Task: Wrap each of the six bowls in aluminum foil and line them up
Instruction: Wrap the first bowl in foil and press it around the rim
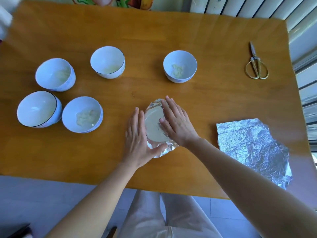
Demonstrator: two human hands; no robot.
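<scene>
A foil-covered bowl [155, 125] stands near the table's front middle, its top smooth and its edges crinkled. My left hand [139, 140] presses flat against its left side, thumb under the near edge. Laid over the right rim is my right hand [176, 122], fingers straight. Several uncovered white bowls stand to the left and behind: one at the back right [180, 66], one at the back middle [108, 61], one at the left [55, 74], a dark-rimmed one at the far left [39, 109] and one beside it [82, 115]. Some hold pale food remains.
A stack of crinkled foil sheets [253, 148] lies at the right near the front edge of the wooden table [205, 103]. Gold-handled scissors [256, 66] lie at the far right. A radiator runs along the back right.
</scene>
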